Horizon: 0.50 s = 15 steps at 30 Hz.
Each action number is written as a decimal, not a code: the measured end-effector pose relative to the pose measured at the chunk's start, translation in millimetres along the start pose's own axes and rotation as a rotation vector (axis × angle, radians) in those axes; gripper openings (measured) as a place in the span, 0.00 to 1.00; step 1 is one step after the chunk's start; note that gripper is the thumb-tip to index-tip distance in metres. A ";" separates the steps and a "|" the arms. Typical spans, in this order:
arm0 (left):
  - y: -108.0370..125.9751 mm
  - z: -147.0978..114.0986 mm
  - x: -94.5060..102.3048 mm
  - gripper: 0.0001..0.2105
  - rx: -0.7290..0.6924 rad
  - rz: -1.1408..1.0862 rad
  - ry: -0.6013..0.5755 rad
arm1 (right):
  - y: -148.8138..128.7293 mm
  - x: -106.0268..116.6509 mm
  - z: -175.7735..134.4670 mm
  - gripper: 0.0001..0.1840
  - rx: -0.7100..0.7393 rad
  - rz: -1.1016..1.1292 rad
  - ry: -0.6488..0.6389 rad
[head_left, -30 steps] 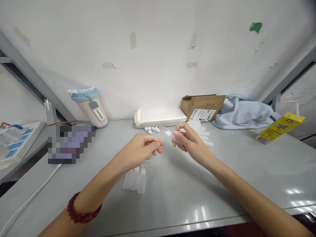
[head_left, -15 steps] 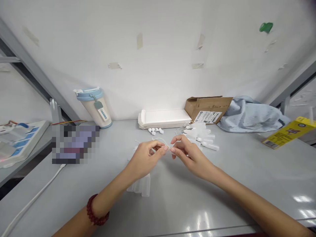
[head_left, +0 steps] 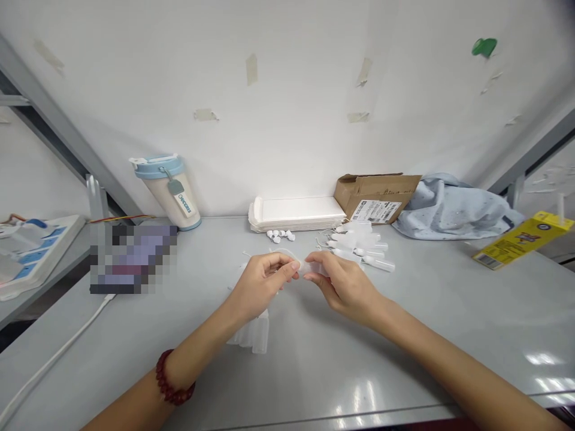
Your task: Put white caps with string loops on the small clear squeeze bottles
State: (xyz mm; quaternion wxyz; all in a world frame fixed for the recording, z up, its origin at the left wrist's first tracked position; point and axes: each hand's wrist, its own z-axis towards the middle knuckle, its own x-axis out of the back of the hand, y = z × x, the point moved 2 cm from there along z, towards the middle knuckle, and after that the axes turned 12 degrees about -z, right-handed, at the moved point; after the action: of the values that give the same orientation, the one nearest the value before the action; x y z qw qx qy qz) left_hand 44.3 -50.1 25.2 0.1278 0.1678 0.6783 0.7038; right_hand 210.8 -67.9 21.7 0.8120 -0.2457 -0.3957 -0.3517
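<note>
Grips a small translucent bottle (head_left: 313, 267) two-handed, just above a grey table (head_left: 314, 365) and near the middle of the view. Pinches what seems the neck end with the left hand (head_left: 266, 278), with thumb and forefinger drawn almost together; clasps the body with the right hand (head_left: 345, 279), with thumb on the near side and forefinger on the far side, parted only by the bottle. Shows a thin pale tube (head_left: 291, 254) looping beside the left fingertips, too faint to tell whether also caught in that pinch.

Judging by the cloudy plastic look, likely weighs little, feels smooth and gives slightly under a squeeze; could slip or roll if held loosely. Best taken by the body with light, even pressure, and steadied close to the neck, clear of the tube, probably the easiest part to bend. Lies between fanned bottles (head_left: 354, 240) beyond the right hand and a bottle row (head_left: 259, 335) below the left, with white caps (head_left: 277, 239) behind.
</note>
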 end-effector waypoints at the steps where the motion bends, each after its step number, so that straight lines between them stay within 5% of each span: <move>1: 0.0 -0.3 -0.5 0.13 -0.002 -0.004 -0.005 | -0.3 0.5 0.3 0.07 -0.010 0.015 -0.015; 15: 0.9 -1.0 -3.4 0.11 -0.086 0.074 -0.011 | 0.6 0.9 0.9 0.09 -0.375 0.439 -0.210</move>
State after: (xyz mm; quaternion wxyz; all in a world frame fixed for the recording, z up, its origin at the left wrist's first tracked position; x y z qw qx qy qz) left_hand 47.0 -52.4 25.9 0.1127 0.1909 0.6400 0.7357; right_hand 211.2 -67.3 22.9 0.7638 -0.5059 -0.3429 -0.2077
